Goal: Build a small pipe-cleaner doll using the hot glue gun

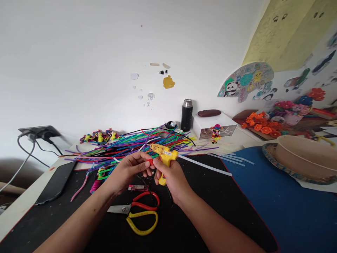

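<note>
A yellow glue gun [167, 154] is held in my right hand [170, 175], its nozzle pointing up and left, with a long clear glue stick [205, 165] coming out of its back. My left hand [134, 167] is closed, its thumb and forefinger pinching a small red piece [151, 161]. That piece sits between both hands, and my right thumb is close to or touching it. Below the hands lie scissors [142, 214] with one red and one yellow handle, and a pink lighter [138, 188] rests just above them on the black mat [189, 218].
Many coloured pipe cleaners [126, 144] are heaped behind my hands. Small figures [100, 136] stand at the back left, a phone [56, 182] lies at the left, and a black flask [186, 116] stands near a white box [210, 123]. A large bowl [308, 151] is at the right.
</note>
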`<state>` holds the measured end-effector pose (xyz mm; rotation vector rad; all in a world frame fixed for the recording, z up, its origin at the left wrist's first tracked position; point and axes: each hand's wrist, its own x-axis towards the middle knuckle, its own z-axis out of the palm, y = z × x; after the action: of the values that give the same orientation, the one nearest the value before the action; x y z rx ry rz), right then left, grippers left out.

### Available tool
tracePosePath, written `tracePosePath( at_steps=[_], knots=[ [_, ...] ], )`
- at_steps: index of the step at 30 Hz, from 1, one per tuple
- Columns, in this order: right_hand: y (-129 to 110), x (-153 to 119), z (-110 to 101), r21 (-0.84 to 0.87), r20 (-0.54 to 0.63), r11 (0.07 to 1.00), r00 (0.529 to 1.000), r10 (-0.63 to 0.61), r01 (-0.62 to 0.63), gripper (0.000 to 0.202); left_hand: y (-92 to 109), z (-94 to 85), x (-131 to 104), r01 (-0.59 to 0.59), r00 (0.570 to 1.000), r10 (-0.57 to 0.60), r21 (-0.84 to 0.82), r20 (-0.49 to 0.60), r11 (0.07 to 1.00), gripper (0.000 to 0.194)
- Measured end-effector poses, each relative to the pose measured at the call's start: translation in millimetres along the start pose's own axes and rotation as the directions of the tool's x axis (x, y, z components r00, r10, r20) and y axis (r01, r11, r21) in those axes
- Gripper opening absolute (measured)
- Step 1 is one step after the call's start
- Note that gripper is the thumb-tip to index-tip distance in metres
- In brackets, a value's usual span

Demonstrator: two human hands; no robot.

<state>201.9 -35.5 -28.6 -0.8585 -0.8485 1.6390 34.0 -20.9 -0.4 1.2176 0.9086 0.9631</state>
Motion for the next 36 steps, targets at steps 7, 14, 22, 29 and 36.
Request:
tracePosePath(
  at_steps=[7, 14, 22, 29, 36],
  knots=[
    [-4.8, -1.1, -0.4, -0.001, -0.029, 0.999, 0.999, -0.036, 0.036, 0.048, 3.7, 0.9, -0.7, -0.006, 0.999, 0.005, -0.038, -0.044, 0.999, 0.031],
    [0.0, -0.3, -0.7, -0.005, -0.005, 1.0, 1.0, -0.021, 0.021, 0.048, 3.7, -2.0, -3.0, -0.036, 0.999, 0.036, 0.03, 0.011, 0.999, 0.03],
    [-2.0, -2.6, -0.1, -0.033, 0.027, 0.999, 1.0, -0.008, 0.008, 0.049, 2.9, -1.7, -4.5, -0.032, 0.999, 0.029, 0.094, 0.027, 0.995, 0.031],
    [-0.4, -0.4, -1.4, 0.043, 0.022, 0.999, 1.0, 0.01, -0.011, 0.048, 7.7, -6.0, -8.9, -0.171, 0.981, 0.191, 0.311, -0.037, 0.935, 0.035],
    [-1.1, 0.5, -1.2, 0.083, 0.011, 0.996, 0.999, 0.035, -0.036, 0.049, 9.0, -11.0, -12.4, -0.351, 0.897, 0.44, 0.659, 0.034, 0.665, 0.017]
  ],
)
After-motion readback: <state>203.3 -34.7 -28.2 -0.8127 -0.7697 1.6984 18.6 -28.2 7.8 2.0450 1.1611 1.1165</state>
